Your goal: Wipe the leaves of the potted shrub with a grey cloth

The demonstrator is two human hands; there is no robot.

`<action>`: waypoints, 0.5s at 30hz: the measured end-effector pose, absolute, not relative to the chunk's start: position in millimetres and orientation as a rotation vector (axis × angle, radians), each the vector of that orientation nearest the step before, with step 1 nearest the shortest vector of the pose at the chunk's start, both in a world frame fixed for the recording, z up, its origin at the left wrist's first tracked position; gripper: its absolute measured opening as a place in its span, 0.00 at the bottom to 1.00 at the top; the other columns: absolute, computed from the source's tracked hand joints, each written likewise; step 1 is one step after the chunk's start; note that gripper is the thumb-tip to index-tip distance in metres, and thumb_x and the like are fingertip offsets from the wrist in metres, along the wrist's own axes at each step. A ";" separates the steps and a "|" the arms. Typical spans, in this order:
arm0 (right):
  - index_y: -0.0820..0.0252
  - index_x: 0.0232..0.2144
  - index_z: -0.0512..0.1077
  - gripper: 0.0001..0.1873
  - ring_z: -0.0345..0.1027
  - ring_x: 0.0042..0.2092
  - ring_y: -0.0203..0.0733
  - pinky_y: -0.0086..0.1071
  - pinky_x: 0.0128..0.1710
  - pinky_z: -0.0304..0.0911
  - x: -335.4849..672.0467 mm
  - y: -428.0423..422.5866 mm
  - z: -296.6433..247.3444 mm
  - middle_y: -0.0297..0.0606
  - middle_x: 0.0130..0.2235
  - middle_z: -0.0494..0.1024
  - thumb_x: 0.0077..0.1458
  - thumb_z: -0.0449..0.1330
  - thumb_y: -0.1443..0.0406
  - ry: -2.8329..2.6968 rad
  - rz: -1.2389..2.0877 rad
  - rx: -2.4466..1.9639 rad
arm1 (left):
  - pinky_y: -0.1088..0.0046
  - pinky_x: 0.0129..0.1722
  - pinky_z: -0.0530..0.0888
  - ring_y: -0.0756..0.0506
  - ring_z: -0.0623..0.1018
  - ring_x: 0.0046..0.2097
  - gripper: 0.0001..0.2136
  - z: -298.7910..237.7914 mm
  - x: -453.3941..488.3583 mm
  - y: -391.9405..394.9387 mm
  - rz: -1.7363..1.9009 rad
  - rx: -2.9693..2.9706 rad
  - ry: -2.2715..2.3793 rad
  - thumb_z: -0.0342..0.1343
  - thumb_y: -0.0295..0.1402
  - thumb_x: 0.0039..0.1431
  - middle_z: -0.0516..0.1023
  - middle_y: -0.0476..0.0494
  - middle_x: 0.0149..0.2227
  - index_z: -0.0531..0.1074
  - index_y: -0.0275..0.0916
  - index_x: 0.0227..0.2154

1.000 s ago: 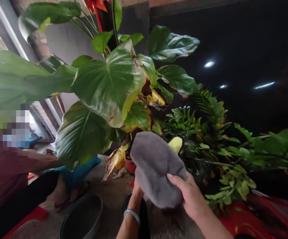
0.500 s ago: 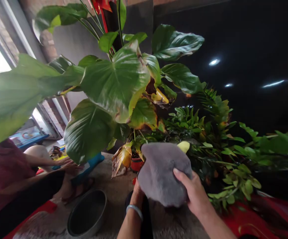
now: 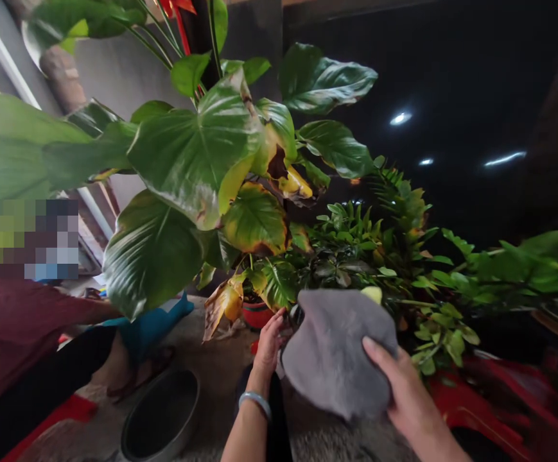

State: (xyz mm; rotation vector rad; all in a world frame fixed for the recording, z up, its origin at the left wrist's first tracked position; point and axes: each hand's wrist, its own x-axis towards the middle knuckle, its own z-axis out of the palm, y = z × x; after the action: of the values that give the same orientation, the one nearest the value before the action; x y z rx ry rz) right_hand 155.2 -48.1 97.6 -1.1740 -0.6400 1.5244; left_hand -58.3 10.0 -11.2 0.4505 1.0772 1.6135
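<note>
A grey plush piece [image 3: 341,353] with a soft, fuzzy face and an uneven outline is held up in front of me. A small yellow bit [image 3: 372,295] shows at its upper right edge. My right hand [image 3: 397,378] grips its right side, thumb on the front and fingers hidden behind. Close to its left edge is my left hand [image 3: 270,343], fingers stretched upward and slightly curved, nothing visibly in them; whether a fingertip touches the plush I cannot tell. A pale bangle [image 3: 255,405] circles the left wrist.
A large-leaved potted plant [image 3: 196,147] looms ahead, above a red pot [image 3: 258,314]. Lower greenery [image 3: 447,327] fills the right. A dark round basin [image 3: 160,417] stands on the floor at left, near a seated person [image 3: 28,346] with teal fabric [image 3: 148,333]. Red plastic [image 3: 481,410] is at lower right.
My left hand has come off the plush piece's left edge and its fingers now show. The plush has shifted right and slightly down in view, still in my right hand.
</note>
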 end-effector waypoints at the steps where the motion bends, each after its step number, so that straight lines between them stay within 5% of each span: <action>1: 0.58 0.30 0.76 0.25 0.75 0.40 0.57 0.43 0.40 0.68 154.5 -38.3 103.3 0.41 0.31 0.83 0.25 0.72 0.53 -0.640 1.516 -1.114 | 0.68 0.37 0.72 0.40 0.77 0.41 0.24 -10.4 -55.4 9.7 1.619 0.465 1.060 0.67 0.41 0.34 0.80 0.38 0.41 0.79 0.36 0.39; 9: 0.62 0.27 0.77 0.21 0.76 0.38 0.58 0.45 0.40 0.68 128.5 -59.9 53.4 0.44 0.29 0.82 0.26 0.72 0.58 -0.739 1.711 -1.292 | 0.66 0.41 0.73 0.38 0.78 0.40 0.17 -0.9 -45.0 14.0 1.571 0.565 1.094 0.69 0.35 0.26 0.82 0.41 0.32 0.81 0.37 0.27; 15: 0.57 0.28 0.76 0.25 0.75 0.42 0.55 0.41 0.41 0.68 150.8 -42.3 108.7 0.39 0.32 0.83 0.20 0.74 0.58 -0.588 1.446 -1.119 | 0.68 0.34 0.73 0.40 0.78 0.36 0.18 -3.3 -38.7 14.2 1.623 0.536 1.074 0.69 0.36 0.27 0.81 0.41 0.30 0.80 0.36 0.28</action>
State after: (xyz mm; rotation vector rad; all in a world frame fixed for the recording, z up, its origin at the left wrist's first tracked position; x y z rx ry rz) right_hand 150.8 -42.3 108.7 -1.1194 -0.5882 1.4460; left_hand -38.7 14.2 -3.3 0.5358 1.0741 1.6234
